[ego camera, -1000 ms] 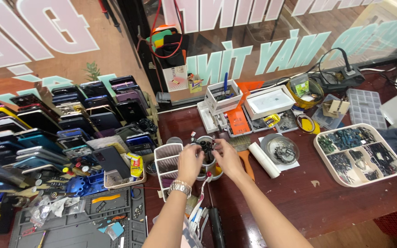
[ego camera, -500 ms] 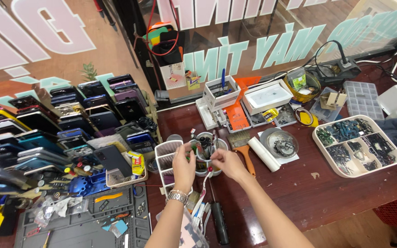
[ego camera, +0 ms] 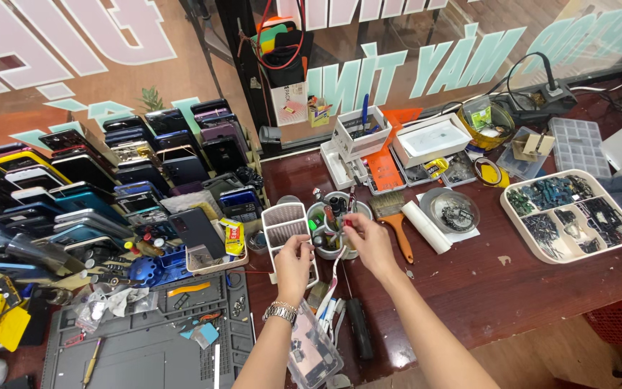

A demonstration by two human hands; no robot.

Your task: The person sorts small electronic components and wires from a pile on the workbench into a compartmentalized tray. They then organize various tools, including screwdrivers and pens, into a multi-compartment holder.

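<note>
My right hand [ego camera: 370, 243] reaches over a round tool cup [ego camera: 325, 252] full of upright small tools and pinches a thin red-tipped tool [ego camera: 348, 218] at its rim. My left hand [ego camera: 294, 264], with a metal watch [ego camera: 280, 312] on the wrist, is raised just left of the cup, against a white slotted basket [ego camera: 285, 225]. Its fingers are curled together. What they hold, if anything, is too small to make out. Both forearms come in from the bottom edge over the dark red table [ego camera: 469, 288].
Rows of phones [ego camera: 109, 180] fill the left side above a grey work mat [ego camera: 145, 349]. An orange-handled brush [ego camera: 395, 220], a paper roll [ego camera: 426, 227], a round dish [ego camera: 453, 210] and a divided white parts tray [ego camera: 566, 216] lie to the right. Boxes and a glass window stand behind.
My left hand has dropped slightly away from the cup toward the basket. My right hand stays at the cup's rim. The view has shifted a little.
</note>
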